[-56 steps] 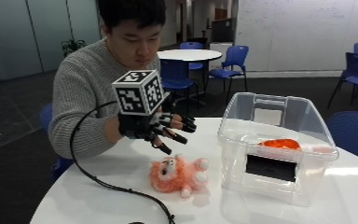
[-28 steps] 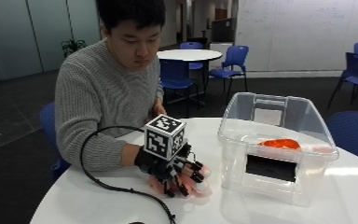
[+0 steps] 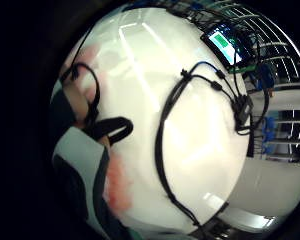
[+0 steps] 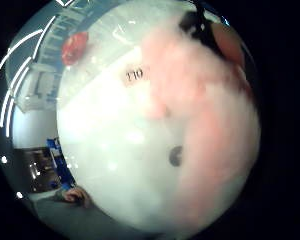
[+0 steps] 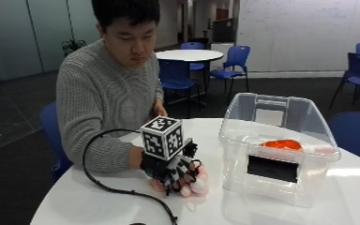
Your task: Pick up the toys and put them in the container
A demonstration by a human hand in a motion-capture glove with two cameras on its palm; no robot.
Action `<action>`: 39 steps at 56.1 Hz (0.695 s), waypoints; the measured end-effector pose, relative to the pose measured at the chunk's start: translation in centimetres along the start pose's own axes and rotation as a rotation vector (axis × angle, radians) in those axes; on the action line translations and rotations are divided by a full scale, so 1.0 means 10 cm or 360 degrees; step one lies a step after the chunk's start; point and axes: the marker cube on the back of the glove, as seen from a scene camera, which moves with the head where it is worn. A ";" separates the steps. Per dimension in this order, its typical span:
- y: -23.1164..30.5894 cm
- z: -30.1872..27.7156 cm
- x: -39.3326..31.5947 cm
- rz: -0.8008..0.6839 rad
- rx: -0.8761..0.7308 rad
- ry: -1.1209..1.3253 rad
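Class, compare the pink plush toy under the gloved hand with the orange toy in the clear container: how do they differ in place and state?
The pink plush toy lies on the white table, outside the container; the orange toy sits inside it. The gloved right hand covers the pink toy, mostly hiding it; nothing touches the orange toy, visible through the wall. Both are warm-coloured.

The outside view looks across the round white bench (image 5: 355,187) at the seated person, from fairly near. The thumb-side palm view sits close against a pink plush toy (image 4: 210,125); the little-finger-side view faces out over the bench top. All three share the bench.
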 end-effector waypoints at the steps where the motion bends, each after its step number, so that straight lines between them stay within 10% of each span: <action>1: -0.01 0.00 0.01 0.0009 0.0009 -0.0030; 17: -0.05 -0.10 0.05 0.0021 0.0135 -0.0218; 39: -0.44 -2.38 -0.17 -0.0248 0.0665 -0.0307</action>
